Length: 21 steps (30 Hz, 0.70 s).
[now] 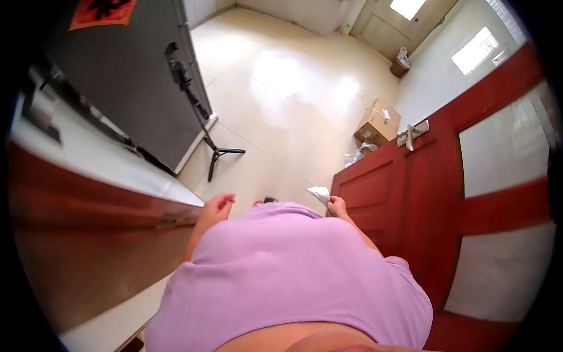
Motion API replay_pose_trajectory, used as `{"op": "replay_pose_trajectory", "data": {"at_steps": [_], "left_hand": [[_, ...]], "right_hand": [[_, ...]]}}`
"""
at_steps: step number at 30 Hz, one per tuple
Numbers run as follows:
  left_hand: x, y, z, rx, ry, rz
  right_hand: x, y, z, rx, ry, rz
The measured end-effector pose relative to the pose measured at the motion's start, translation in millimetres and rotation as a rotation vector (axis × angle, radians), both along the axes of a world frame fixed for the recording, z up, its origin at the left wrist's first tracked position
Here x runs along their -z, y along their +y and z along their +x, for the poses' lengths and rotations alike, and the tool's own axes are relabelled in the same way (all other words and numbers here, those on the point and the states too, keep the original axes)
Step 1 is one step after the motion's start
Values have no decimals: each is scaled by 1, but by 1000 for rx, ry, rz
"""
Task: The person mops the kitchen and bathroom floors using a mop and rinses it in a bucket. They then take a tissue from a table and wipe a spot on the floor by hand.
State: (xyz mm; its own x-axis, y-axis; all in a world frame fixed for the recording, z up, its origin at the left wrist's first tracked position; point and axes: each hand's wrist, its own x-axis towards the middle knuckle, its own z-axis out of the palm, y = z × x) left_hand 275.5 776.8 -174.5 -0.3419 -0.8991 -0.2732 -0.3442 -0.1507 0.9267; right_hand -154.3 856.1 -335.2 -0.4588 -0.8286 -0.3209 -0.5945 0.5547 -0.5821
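Observation:
My right hand (pixel 336 206) is closed on a small white item (pixel 319 193), perhaps a tissue or cloth, which sticks out to the left of the fingers. It is beside the red door (pixel 375 188). On the other side of my body, my left hand (pixel 221 205) hangs near the wooden door frame, its fingers loosely curled and apart, with nothing visible in it. The front of a lilac shirt (pixel 281 258) fills the lower middle of the view.
A black tripod (pixel 216 152) stands on the tiled floor (pixel 275 117) by a dark grey cabinet (pixel 117 76). A cardboard box (pixel 378 122) and a clear plastic bag (pixel 353 157) lie beyond the red door. Farther back is a brown bin (pixel 399 69).

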Motion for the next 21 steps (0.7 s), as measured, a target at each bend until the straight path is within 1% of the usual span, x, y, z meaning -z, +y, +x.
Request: {"op": "replay_pose_trajectory", "data": {"at_steps": [1,3,4,5,6,7,9,10,11,12,13,15,16,17,18,19,21], "left_hand": [[-11,-37,-17,64,70,-92],[-43,-105,-60,105,127,-230],[-53,-136,-77,115,125,-230],[-57,-175,-93,124,102,-293],[-59,-210,-110,134,73,-354],[-63,-243,-128,142,63,-346],[-63,-306,-167,257,31,-329],[-64,-332,-190,309,-39,-352],[-52,-358,-209,287,-49,-361],[-33,-385,-227,372,-91,-473],[-27,-423,-247,450,-138,-612],[-30,-480,-286,557,-222,-534],[-44,-509,-309,550,-229,-559],[-58,-533,-331,552,-236,-675],[-70,-562,-346,554,-240,-783],[-77,-589,-356,560,-243,-779],[-81,-645,-378,625,-537,-939]], "right_hand": [[-3,-16,-11,67,-28,35],[-9,-48,-44,92,-64,32],[-10,-63,-59,173,-90,-58],[-7,-88,-71,256,-123,-143],[-13,-113,-87,298,-182,-128],[-18,-141,-102,442,-446,-140],[-35,-205,-123,461,-636,-210],[-18,-236,-146,419,-727,-221],[-18,-269,-158,394,-737,-221],[-25,-312,-164,365,-822,-198],[-38,-370,-174,315,-902,-197],[-48,-463,-182,147,-959,-220],[-83,-512,-179,44,-969,-119],[-122,-556,-174,-44,-980,-6],[-146,-604,-172,-204,-961,41],[-167,-645,-168,-361,-937,91],[-203,-716,-161,-624,-977,140]]}}
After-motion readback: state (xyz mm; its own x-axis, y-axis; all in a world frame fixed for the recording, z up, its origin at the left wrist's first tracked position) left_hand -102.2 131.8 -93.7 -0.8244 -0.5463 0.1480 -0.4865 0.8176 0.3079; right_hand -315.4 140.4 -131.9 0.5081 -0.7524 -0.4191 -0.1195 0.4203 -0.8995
